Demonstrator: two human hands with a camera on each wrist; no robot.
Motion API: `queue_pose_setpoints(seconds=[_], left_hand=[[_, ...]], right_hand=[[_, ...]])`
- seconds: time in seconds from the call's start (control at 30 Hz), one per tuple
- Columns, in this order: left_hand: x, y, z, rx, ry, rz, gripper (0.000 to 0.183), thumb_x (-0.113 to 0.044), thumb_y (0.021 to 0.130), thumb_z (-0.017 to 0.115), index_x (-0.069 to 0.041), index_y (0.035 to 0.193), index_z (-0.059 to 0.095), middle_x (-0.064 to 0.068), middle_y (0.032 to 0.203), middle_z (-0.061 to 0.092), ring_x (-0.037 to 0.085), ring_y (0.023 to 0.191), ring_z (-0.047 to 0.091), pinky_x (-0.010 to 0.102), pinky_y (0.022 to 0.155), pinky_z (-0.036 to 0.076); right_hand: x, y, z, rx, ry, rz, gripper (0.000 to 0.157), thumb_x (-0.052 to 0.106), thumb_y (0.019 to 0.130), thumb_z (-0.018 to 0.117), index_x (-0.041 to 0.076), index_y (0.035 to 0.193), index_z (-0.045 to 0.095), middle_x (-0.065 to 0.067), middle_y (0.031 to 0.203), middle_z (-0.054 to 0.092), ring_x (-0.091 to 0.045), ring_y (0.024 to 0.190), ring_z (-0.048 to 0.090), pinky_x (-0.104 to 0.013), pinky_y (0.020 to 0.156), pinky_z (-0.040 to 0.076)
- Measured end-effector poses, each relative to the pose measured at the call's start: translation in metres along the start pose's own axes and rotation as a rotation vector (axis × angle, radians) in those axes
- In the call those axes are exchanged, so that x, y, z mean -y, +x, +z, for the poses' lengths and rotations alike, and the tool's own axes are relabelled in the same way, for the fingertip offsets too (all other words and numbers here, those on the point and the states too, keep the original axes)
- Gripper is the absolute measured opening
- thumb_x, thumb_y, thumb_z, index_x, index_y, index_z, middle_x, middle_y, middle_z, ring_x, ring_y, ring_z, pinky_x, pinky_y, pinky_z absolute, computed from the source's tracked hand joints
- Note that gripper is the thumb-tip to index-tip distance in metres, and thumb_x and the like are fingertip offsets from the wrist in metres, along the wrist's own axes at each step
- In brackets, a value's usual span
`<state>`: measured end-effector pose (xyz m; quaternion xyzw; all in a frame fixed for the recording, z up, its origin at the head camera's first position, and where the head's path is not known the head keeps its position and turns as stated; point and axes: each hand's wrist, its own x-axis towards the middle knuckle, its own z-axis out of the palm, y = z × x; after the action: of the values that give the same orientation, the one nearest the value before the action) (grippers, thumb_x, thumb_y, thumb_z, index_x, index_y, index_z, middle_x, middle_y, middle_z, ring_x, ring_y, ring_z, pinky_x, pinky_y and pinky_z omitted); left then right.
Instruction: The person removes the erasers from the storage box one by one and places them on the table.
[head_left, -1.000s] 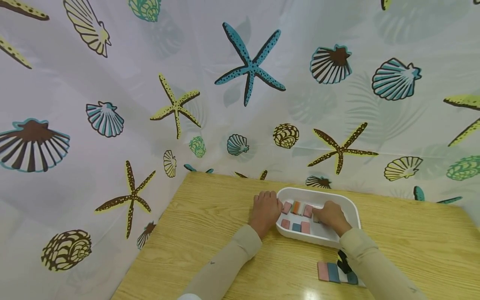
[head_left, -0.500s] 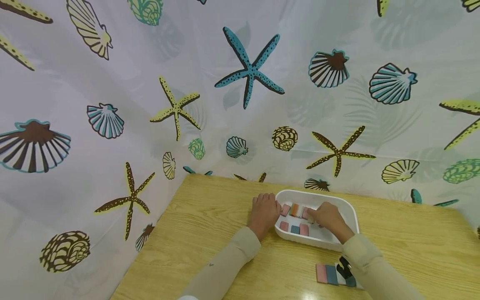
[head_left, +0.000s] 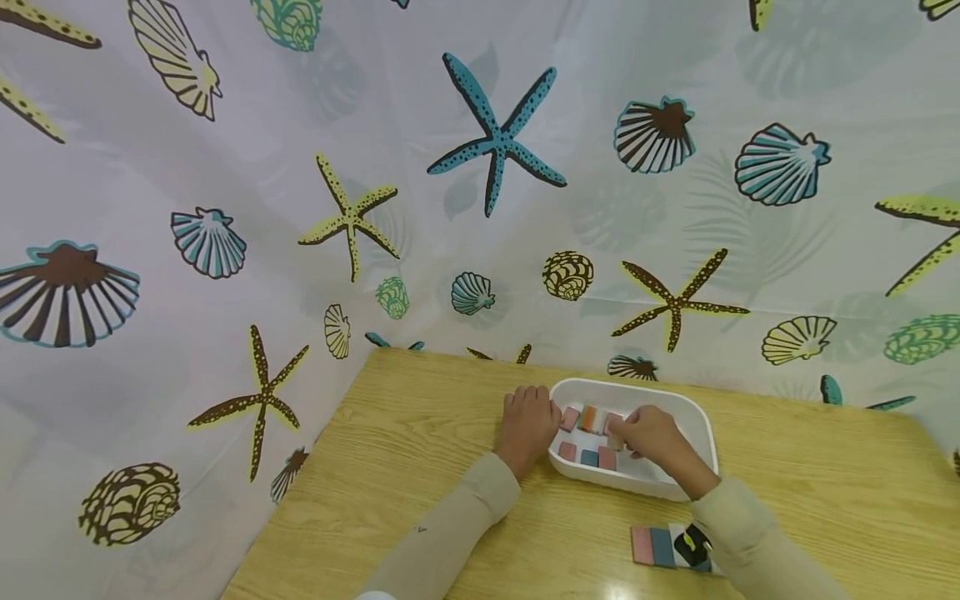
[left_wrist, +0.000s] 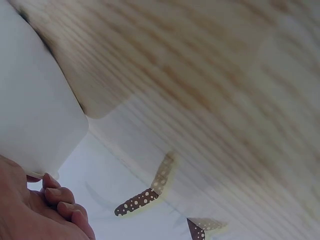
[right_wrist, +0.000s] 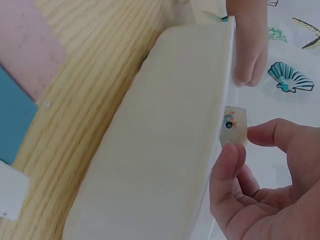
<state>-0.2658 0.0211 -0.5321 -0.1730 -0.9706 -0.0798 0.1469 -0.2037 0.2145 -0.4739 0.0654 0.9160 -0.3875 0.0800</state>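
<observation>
My left hand grips the left end of a white tray, fingers curled over its rim, as the left wrist view shows near the tray's corner. Over the tray my right hand pinches a small off-white tile between thumb and fingers. A dark dot and orange and blue stains mark that tile. Inside the tray lie two rows of small tiles: a pink tile, an orange-and-white one and others behind; a pink tile, a blue tile and another pink tile in front.
In front of the tray, a row of pink, blue and white tiles lies on the wooden table, partly hidden by the right sleeve and a black wrist device. A shell-and-starfish-patterned curtain rises behind and at left.
My right hand has picked the off-white tile up from the tray and moved it slightly left, with the wrist turning. The left hand stays on the rim.
</observation>
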Motion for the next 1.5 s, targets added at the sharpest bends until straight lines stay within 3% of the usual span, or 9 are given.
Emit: queue_pose_setpoints(seconds=[0.5, 0.67, 0.9, 1.3, 1.5], left_hand=[[0.001, -0.001, 0.005, 0.022, -0.008, -0.017, 0.024, -0.032, 0.097, 0.039, -0.013, 0.090, 0.052, 0.000, 0.085, 0.053, 0.017, 0.083, 0.048, 0.034, 0.073, 0.034], [0.002, -0.001, 0.006, 0.003, -0.016, -0.008, 0.023, -0.031, 0.096, 0.040, -0.013, 0.087, 0.051, -0.001, 0.083, 0.052, 0.017, 0.081, 0.047, 0.034, 0.072, 0.034], [0.003, -0.002, 0.007, 0.008, -0.039, -0.011, 0.023, -0.031, 0.096, 0.040, -0.013, 0.088, 0.051, 0.000, 0.083, 0.051, 0.018, 0.082, 0.047, 0.034, 0.073, 0.033], [0.003, -0.003, 0.004, -0.009, -0.037, -0.001, 0.022, -0.030, 0.096, 0.042, -0.012, 0.087, 0.052, 0.001, 0.082, 0.052, 0.018, 0.080, 0.048, 0.034, 0.072, 0.035], [0.002, -0.002, 0.003, -0.020, -0.032, 0.000, 0.024, -0.031, 0.096, 0.042, -0.012, 0.086, 0.053, 0.000, 0.080, 0.051, 0.018, 0.079, 0.049, 0.033, 0.070, 0.034]], right_hand=[[0.017, -0.055, 0.005, 0.001, 0.017, -0.057, 0.024, 0.027, 0.086, 0.060, 0.005, 0.077, 0.053, -0.005, 0.066, 0.055, -0.018, 0.055, 0.055, -0.031, 0.052, 0.042], [0.017, -0.069, 0.012, -0.002, -0.018, -0.057, 0.024, 0.028, 0.085, 0.061, 0.006, 0.077, 0.053, -0.004, 0.063, 0.053, -0.016, 0.055, 0.051, -0.031, 0.052, 0.040], [0.014, -0.088, 0.021, 0.016, 0.024, -0.053, 0.023, 0.025, 0.083, 0.063, 0.006, 0.075, 0.052, -0.004, 0.061, 0.051, -0.016, 0.052, 0.050, -0.030, 0.050, 0.041], [-0.015, -0.095, 0.041, 0.005, -0.032, -0.061, 0.024, 0.024, 0.081, 0.066, 0.008, 0.071, 0.051, -0.001, 0.062, 0.048, -0.014, 0.054, 0.044, -0.028, 0.050, 0.036], [-0.022, -0.095, 0.042, 0.073, 0.032, -0.121, 0.024, 0.021, 0.083, 0.065, 0.006, 0.069, 0.052, -0.002, 0.050, 0.055, -0.016, 0.043, 0.053, -0.027, 0.047, 0.041]])
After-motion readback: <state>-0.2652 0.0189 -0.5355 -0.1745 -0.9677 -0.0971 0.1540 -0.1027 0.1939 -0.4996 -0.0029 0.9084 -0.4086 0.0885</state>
